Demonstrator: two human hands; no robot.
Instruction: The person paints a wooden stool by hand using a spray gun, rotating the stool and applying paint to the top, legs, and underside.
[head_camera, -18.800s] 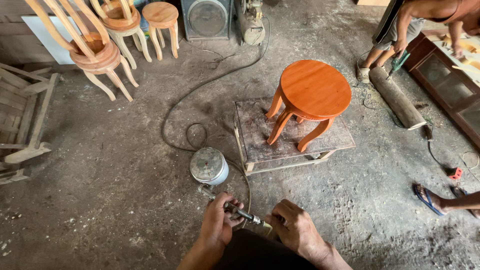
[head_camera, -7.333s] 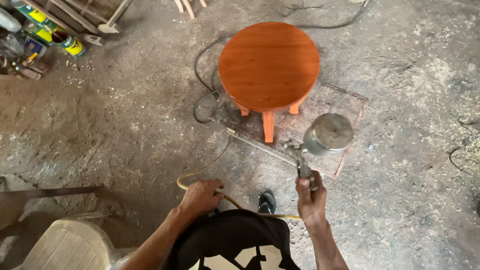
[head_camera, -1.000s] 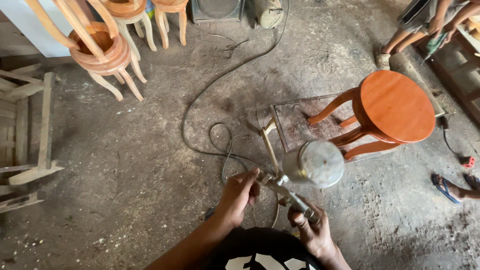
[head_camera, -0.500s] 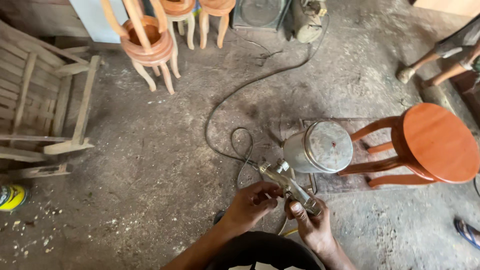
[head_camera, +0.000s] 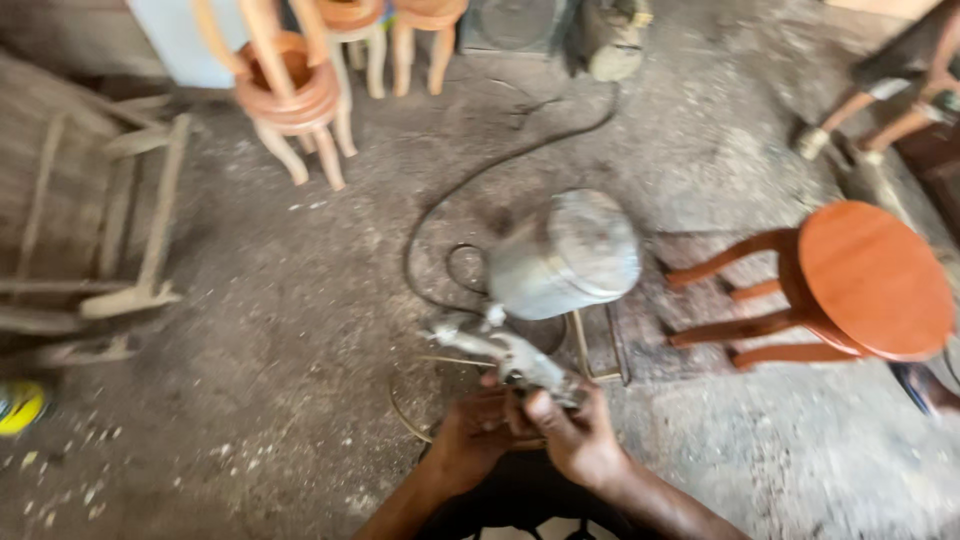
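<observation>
Since half a second ago the left hand (head_camera: 478, 440) has closed in beside the right hand (head_camera: 572, 438); both now meet at the spray gun (head_camera: 505, 352) handle. Grip: right hand wrapped around the handle, left hand cupped against it from the left, fingers curled shut. Gun body runs up-left from the grip; its metal cup (head_camera: 566, 255) sits above and just right of the hands. Round-topped orange stool (head_camera: 868, 282) tilted, well right. Dark hose (head_camera: 470, 185) loops across the concrete floor (head_camera: 250, 350) beyond. Unfinished stools (head_camera: 295, 90) stacked at far upper left.
</observation>
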